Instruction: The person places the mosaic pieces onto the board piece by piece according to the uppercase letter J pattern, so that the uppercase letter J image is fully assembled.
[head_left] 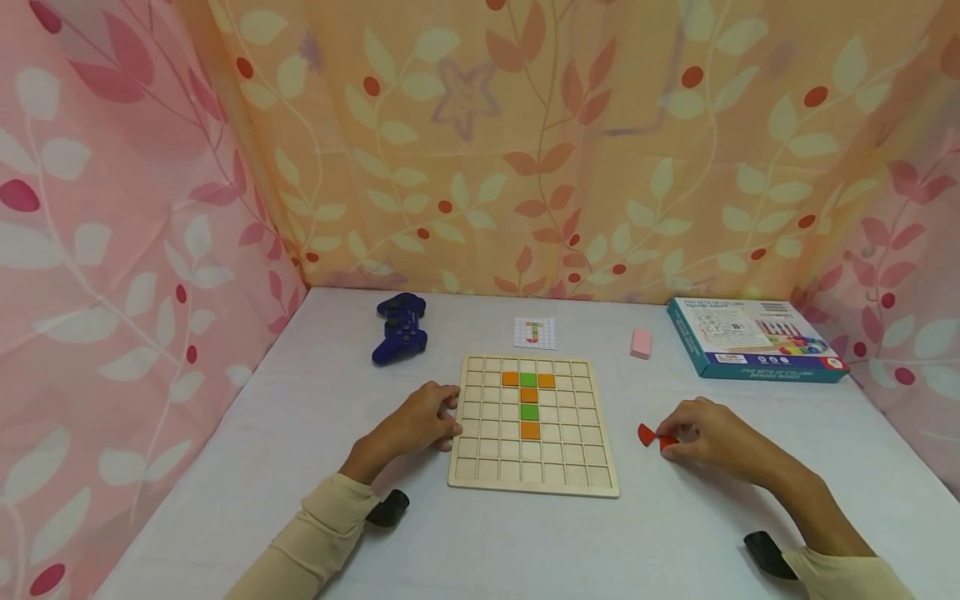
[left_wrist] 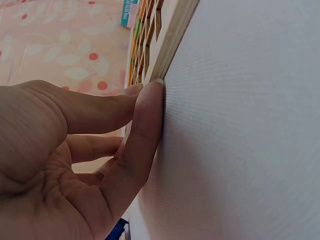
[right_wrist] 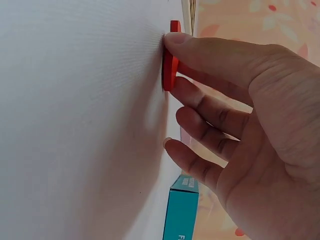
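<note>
A square wooden grid board lies at the middle of the white table, with orange and green tiles set in a T shape. At its left edge my left hand rests, fingertips against the rim. To the right of the board, my right hand pinches a red quarter-circle piece between thumb and finger, close over the table. Beside those fingertips lies another red quarter-circle piece. In the right wrist view the held red piece shows edge-on, partly hidden by the thumb.
Behind the board lies a small pattern card. A blue game controller is at the back left. At the back right are a pink block and a teal-sided game box. Patterned curtains surround the table.
</note>
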